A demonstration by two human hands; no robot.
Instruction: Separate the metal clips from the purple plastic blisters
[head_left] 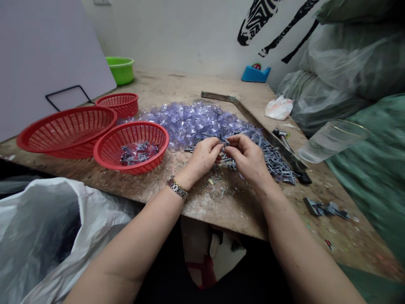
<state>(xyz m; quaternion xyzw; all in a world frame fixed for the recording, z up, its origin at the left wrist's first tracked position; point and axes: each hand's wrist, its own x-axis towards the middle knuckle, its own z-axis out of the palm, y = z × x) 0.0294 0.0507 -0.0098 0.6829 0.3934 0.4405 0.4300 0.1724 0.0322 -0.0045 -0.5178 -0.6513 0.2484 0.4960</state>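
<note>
My left hand (205, 155), with a metal watch (177, 187) on its wrist, is closed in a pinch over the near side of a parts pile. My right hand (247, 158) meets it fingertip to fingertip, also pinching. A small grey part shows between the fingertips, too small to name further. Behind the hands lies a heap of clear, purplish suction cups (190, 122). To the right of my right hand spread many small grey plastic pieces (278, 162), long and thin. Several grey pieces (139, 153) lie inside the nearest red basket (131, 126).
Two more red baskets (66, 145) (117, 100) stand at left, before a green basin (122, 71). A metal bar (253, 120) borders the pile. A glass (330, 141), a blue tape dispenser (255, 74) and grey blocks (325, 208) sit at right. A white sack (104, 211) hangs lower left.
</note>
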